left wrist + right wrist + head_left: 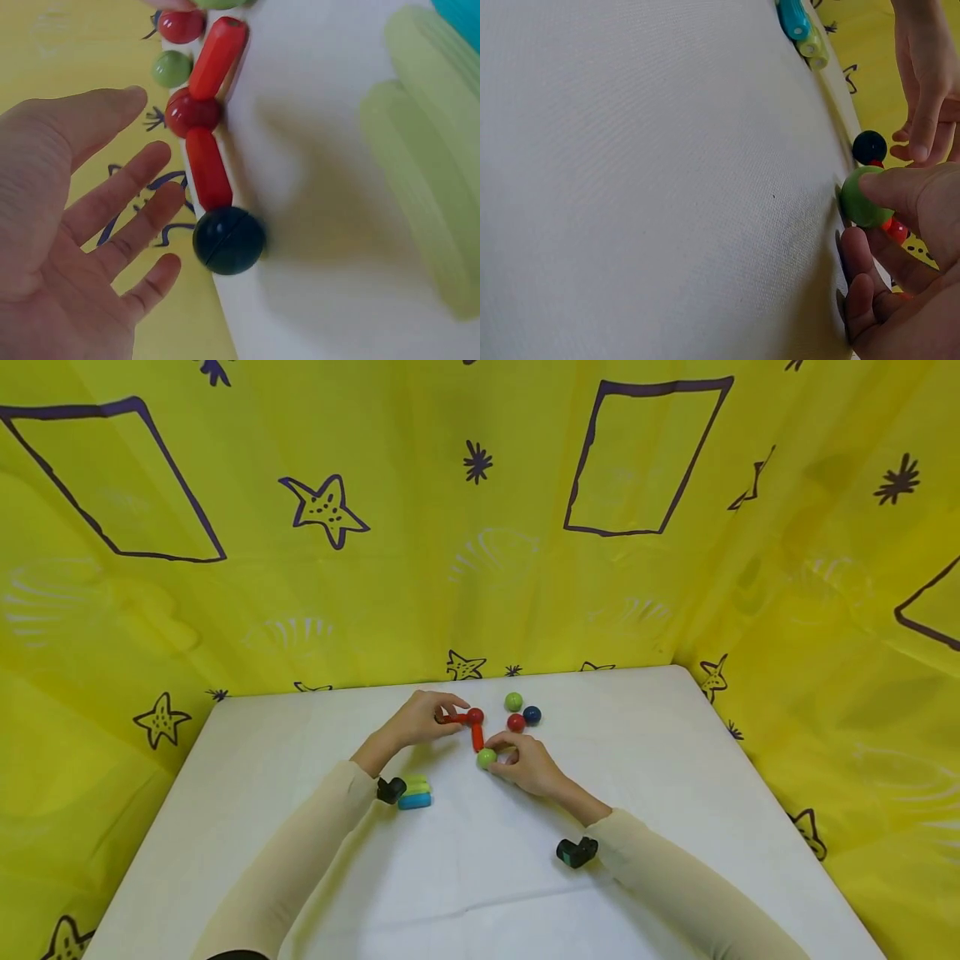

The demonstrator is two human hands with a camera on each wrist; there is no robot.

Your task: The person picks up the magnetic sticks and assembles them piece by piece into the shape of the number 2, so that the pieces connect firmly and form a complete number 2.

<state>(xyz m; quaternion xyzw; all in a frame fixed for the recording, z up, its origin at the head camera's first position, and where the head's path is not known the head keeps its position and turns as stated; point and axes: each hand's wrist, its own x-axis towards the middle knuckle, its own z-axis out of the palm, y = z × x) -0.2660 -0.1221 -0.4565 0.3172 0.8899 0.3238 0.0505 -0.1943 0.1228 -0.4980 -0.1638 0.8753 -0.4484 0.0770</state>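
Note:
A bent chain lies on the table: a dark ball (pixel 229 240), a red rod (pixel 208 169), a red ball (pixel 476 716) at the corner, then a second red rod (pixel 477 737). My right hand (pixel 531 766) pinches a light green ball (pixel 487 758) between thumb and fingers, close to the second rod's end. Whether ball and rod touch I cannot tell. Beside the chain's dark-ball end is my left hand (pixel 422 718), its fingers loosely spread and holding nothing in the left wrist view (pixel 90 217).
Behind my right hand lie a loose green ball (pixel 513 702), a red ball (pixel 516 722) and a blue ball (pixel 532 715). Light green rods (pixel 416 785) and a blue rod (pixel 415 801) sit near my left wrist. A yellow curtain (pixel 405 593) borders the white table (pixel 480 860).

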